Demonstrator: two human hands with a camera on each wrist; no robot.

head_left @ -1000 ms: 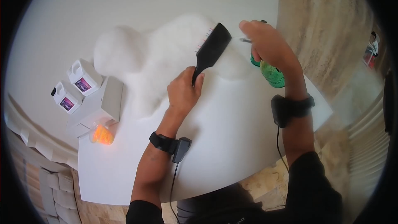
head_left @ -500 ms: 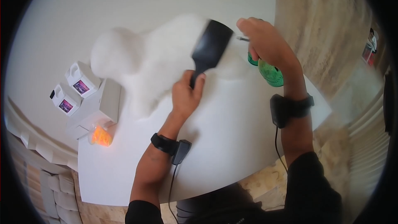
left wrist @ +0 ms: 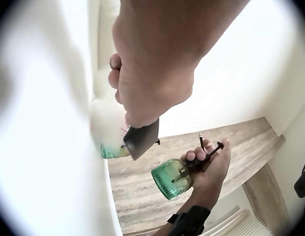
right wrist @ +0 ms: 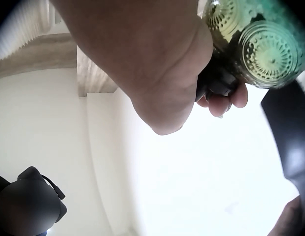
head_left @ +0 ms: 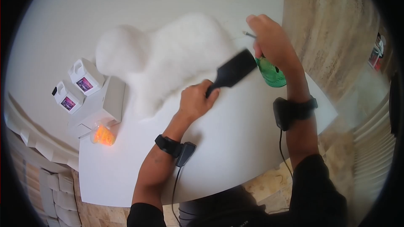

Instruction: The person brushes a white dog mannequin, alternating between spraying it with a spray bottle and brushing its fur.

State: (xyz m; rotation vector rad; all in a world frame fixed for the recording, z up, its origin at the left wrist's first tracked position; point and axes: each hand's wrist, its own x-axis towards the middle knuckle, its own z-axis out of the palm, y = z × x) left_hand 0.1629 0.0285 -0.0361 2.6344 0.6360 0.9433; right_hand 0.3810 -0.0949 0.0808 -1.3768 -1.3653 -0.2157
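My left hand (head_left: 196, 101) grips the handle of a black paddle brush (head_left: 237, 68), whose head points up and right, beside the rear end of a white fluffy animal-shaped form (head_left: 185, 50). My right hand (head_left: 273, 42) holds a green glass spray bottle (head_left: 271, 73) by its neck, fingers curled round the black pump top, as the left wrist view shows with the bottle (left wrist: 172, 179) tilted. In the right wrist view the patterned glass (right wrist: 270, 54) is close to the brush (right wrist: 290, 128). Some brush bristles are hidden in the head view.
Two white jugs (head_left: 84, 75) with purple labels stand on or beside a white box (head_left: 105, 103) at the left. A clear cup with glowing orange contents (head_left: 103, 135) sits in front of the box. The white table (head_left: 202, 164) has its curved edge near my body.
The brush has moved down and right, off the fluffy form's upper rear, and turned toward the green bottle. My right hand has shifted only slightly.
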